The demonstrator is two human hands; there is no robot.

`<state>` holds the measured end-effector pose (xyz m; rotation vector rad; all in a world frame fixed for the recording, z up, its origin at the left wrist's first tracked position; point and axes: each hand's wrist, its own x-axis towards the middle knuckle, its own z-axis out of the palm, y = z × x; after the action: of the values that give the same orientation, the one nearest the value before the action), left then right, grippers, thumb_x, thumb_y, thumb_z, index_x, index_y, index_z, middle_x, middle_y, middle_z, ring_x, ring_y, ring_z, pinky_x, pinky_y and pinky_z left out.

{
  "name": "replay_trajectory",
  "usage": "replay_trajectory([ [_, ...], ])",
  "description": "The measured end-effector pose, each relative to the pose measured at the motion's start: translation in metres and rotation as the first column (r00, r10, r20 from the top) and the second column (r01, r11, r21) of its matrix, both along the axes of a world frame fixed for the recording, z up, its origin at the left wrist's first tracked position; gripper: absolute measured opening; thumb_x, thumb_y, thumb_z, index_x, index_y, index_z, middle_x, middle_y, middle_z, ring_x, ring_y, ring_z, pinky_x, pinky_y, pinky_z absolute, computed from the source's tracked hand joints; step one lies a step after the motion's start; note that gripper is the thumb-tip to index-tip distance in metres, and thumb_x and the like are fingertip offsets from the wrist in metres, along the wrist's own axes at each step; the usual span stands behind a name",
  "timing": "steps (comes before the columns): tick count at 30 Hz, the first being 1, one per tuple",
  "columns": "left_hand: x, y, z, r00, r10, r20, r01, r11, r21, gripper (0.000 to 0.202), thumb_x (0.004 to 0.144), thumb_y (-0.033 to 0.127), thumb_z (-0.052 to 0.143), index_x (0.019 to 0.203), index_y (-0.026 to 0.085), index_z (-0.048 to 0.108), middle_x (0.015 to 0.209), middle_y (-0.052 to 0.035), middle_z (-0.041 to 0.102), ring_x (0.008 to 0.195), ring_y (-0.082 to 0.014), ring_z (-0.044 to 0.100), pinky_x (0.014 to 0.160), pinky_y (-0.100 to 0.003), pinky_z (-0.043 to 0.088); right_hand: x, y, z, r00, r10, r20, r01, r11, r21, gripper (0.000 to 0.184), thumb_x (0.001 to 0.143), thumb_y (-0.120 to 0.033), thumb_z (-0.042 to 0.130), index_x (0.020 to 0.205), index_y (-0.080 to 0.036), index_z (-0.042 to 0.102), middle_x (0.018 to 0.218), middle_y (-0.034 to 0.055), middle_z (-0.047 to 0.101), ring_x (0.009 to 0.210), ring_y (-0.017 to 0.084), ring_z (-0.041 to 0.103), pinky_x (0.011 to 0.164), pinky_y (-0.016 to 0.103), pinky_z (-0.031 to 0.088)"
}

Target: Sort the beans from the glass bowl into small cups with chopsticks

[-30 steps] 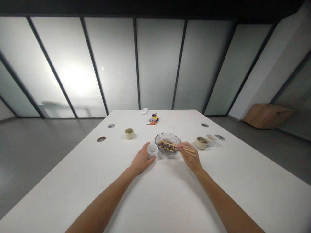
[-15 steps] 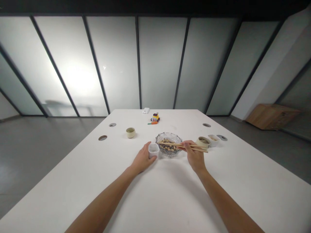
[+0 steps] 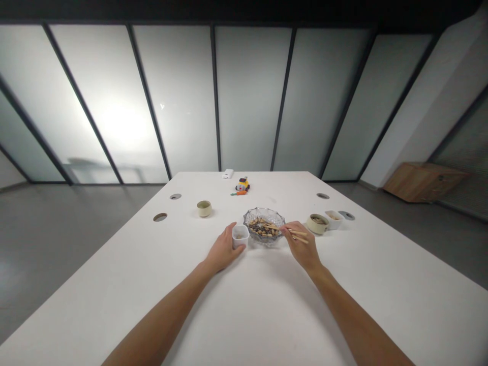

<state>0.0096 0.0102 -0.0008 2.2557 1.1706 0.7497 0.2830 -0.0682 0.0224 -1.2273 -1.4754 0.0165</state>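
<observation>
My left hand (image 3: 224, 250) is wrapped round a small white cup (image 3: 240, 243) standing on the table, with a little something light brown at its bottom. Just right of the cup is a clear faceted glass bowl (image 3: 282, 216) holding mixed nuts and dark seeds (image 3: 263, 227). In my right hand (image 3: 303, 249) is a pair of wooden chopsticks (image 3: 297, 234), gripped from the bowl's right side. Their tips reach down among the nuts; whether they pinch a piece I cannot tell.
To the right stand a pale green cup (image 3: 317, 224) and a white cup (image 3: 334, 219), both with contents. Another green cup (image 3: 204, 208) stands at left. Farther back are a carrot toy (image 3: 240, 193), a yellow toy car (image 3: 242, 184) and a white object (image 3: 227, 174). Round holes pierce the white table (image 3: 244, 315).
The chopsticks have shifted from above the bowl's left rim to its middle, dipping into the nuts. A small piece now lies in the white cup. My left hand stays put.
</observation>
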Motion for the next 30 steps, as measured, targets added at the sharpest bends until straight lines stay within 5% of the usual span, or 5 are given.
replay_trajectory([
  [12,0.0006,0.0000,0.0008,1.000,0.006,-0.002,-0.006,1.000,-0.003,0.080,0.092,0.035,0.071,0.162,0.012,0.039,0.163,-0.0219,0.054,0.143,-0.0364,0.061,0.123,-0.051,0.047,0.0061,0.0039,-0.0076,0.993,-0.040,0.107,0.029,0.994,0.107,0.037,0.110,-0.050,0.060,0.092,-0.024,0.079,0.088,0.0073,0.075,0.080,0.023,0.072,0.075,0.035,0.060],
  [30,-0.0015,0.0035,-0.0037,1.000,-0.005,0.003,0.005,1.000,0.018,0.080,0.093,0.038,0.070,0.162,0.013,0.039,0.165,-0.0220,0.052,0.144,-0.0360,0.060,0.123,-0.051,0.046,0.0010,0.0009,-0.0017,0.995,0.024,0.094,-0.032,0.996,0.080,0.041,0.109,-0.055,0.059,0.090,-0.025,0.080,0.088,0.0074,0.077,0.079,0.023,0.074,0.072,0.034,0.061],
])
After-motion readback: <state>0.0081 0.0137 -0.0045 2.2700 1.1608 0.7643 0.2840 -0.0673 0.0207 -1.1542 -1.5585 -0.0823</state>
